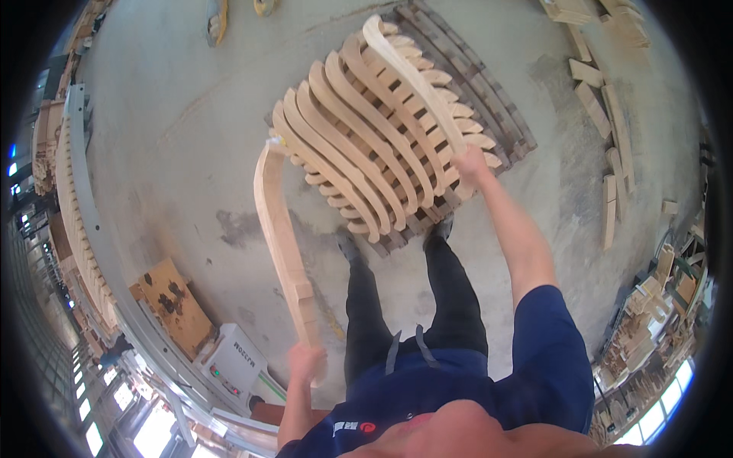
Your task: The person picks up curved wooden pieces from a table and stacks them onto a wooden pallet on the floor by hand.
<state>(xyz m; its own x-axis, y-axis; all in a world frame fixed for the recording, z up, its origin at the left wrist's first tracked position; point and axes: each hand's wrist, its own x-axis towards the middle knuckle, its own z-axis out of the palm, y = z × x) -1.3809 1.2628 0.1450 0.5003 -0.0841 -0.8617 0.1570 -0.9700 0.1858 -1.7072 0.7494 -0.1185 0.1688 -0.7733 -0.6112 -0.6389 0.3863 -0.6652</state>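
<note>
A long, pale curved wooden piece [281, 240] stands out in front of me on the left, its bent tip close to the stack. My left hand [307, 362] is closed around its near end. My right hand [470, 162] grips the lower end of another curved wooden piece [418, 80], which lies along the right side of the stack; whether it rests on the stack or is raised I cannot tell. Several matching curved pieces [355, 130] lie side by side in crossed layers on a slatted wooden pallet [504, 107] just beyond my feet.
At left, a long grey machine frame [80, 160] runs beside a row of wooden pieces. A white control box [238, 359] and a stained brown board [175, 305] are at lower left. Loose timber offcuts [592, 107] line the right, with a scrap heap [649, 320] nearer.
</note>
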